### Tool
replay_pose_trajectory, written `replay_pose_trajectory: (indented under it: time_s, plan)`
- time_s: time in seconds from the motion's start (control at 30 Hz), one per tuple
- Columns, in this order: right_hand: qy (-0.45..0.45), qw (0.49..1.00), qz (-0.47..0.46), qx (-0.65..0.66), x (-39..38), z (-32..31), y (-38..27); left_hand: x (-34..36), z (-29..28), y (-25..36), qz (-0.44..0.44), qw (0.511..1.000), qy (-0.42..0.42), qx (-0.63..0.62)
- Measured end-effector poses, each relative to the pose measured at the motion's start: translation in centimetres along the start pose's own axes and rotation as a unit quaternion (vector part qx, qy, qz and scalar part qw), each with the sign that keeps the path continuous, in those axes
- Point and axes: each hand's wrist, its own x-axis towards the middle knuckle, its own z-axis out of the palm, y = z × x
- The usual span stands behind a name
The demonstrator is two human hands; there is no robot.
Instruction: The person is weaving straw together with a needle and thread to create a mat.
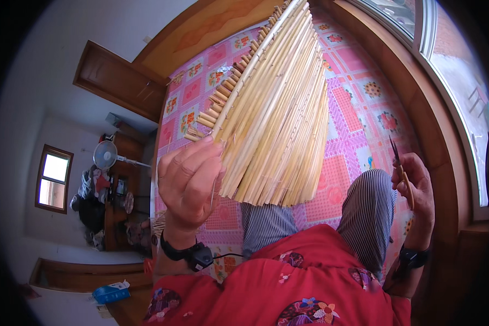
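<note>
A mat of straw-coloured reed stalks (280, 114), bound side by side with thread, slants across the middle and narrows toward the far end. A thicker pale rod lies along its left part, with cut stalk ends sticking out beyond. My left hand (190, 182) is at the mat's near left corner, fingers pinched together. A thin pale thread (213, 193) seems to hang from them; its upper end is hidden. My right hand (418, 182) is closed round a pair of scissors (403, 176) with tan handles and dark blades pointing up, well to the right of the mat.
A pink patterned cover (331, 179) lies beneath the mat and my striped-trousered legs. A wooden sill and window (418, 70) run along the right. Beyond the left edge are a white fan (105, 155), a cluttered desk and a blue packet (112, 292).
</note>
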Motion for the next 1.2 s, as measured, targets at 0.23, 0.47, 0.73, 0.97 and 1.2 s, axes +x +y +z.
replay_pose_trajectory:
  time_s: [0.23, 0.47, 0.73, 0.97, 1.2]
  plan:
    - [-0.070, 0.995, 0.067, -0.021, 0.0, 4.6, 1.4, 1.5, 0.2, -0.9, -0.171, 0.985, -0.017, -0.009]
    - [-0.036, 0.981, 0.152, 0.113, -1.1, 7.9, 2.4, 3.9, -0.2, -2.4, -0.327, 0.916, -0.028, -0.229]
    - [0.063, 0.943, 0.256, 0.202, -1.3, 8.2, 6.6, -1.1, 0.3, -5.0, -0.379, 0.885, 0.033, -0.270]
    - [0.120, 0.877, 0.423, 0.192, -1.5, 12.1, 13.7, -4.7, -0.5, -4.7, -0.438, 0.862, 0.046, -0.251]
    - [0.168, 0.841, 0.493, 0.148, -3.1, 12.3, 19.4, -7.4, -0.8, -3.9, -0.475, 0.846, 0.072, -0.231]
